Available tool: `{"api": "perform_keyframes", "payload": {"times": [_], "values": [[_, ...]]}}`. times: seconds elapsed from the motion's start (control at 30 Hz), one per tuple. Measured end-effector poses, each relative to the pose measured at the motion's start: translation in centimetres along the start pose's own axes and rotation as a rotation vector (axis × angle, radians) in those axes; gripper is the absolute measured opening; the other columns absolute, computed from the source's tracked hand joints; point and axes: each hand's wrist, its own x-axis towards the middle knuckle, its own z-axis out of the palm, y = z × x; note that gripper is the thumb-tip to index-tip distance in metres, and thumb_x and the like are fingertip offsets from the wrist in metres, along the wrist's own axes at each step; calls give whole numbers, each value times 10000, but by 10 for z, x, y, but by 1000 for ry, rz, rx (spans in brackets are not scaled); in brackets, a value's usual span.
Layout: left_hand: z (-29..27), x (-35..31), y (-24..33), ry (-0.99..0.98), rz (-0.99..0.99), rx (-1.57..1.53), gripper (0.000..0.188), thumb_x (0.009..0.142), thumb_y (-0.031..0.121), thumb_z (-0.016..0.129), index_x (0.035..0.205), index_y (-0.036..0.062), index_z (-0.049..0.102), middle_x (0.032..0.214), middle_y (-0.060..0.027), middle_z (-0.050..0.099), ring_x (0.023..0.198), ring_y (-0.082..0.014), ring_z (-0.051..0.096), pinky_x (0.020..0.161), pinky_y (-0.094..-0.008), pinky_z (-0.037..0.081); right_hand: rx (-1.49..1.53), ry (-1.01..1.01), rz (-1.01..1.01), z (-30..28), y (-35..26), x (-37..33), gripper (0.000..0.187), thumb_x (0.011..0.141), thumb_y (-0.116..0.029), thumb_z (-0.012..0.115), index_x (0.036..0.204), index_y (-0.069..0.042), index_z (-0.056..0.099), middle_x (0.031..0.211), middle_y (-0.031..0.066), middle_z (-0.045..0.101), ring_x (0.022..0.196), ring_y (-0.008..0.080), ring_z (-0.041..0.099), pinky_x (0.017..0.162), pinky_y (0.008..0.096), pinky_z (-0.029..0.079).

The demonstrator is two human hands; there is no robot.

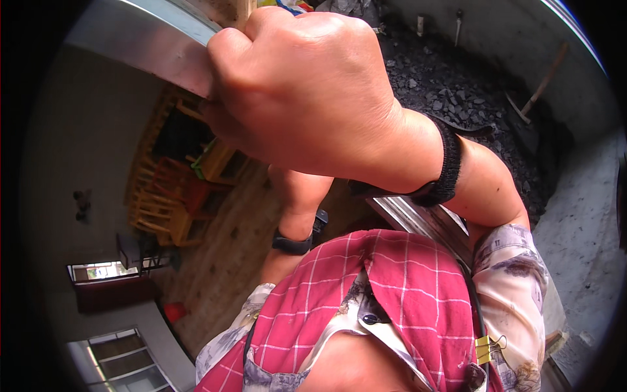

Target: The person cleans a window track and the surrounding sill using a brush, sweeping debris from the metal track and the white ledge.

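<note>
My right hand point(313, 85) is raised close to the view, its fingers curled in a fist against the end of a wide, smooth silver metal strip point(147, 49). The strip runs off toward the upper left; it may be part of a frame, but I cannot make out the whole of it. Below and behind that hand is my left hand point(297, 189), with a dark watch point(297, 240) on its wrist. The right hand hides the left fingers, so whether they hold anything does not show. A black band point(447, 160) circles my right wrist.
Dark lumps of coal point(450, 98) lie at the upper right beside a grey wall, where a long-handled tool point(542, 85) leans. A ridged metal track point(418, 219) passes beneath my right forearm. Wooden chairs point(163, 209) stand on the plank floor point(209, 274) to the left.
</note>
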Motion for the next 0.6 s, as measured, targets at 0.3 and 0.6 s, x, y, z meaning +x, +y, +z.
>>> {"api": "perform_keyframes", "payload": {"times": [0.3,0.6], "values": [[-3,-2,10,-34,-4,24,379,774,109,820,1104,37,649,943,-98,721,855,-220,688,703,-359,554,-159,-159,-1,-18,-6,2,192,677,-241,688,724,-64,630,626,88,588,560,201,640,432,333,472],[6,-1,25,100,-205,-123,483,697,193,867,1099,56,636,884,-131,724,791,-316,711,676,-385,559,333,-49,42,-25,19,-23,200,710,-203,707,775,-77,566,707,74,567,586,244,610,510,360,507]]}}
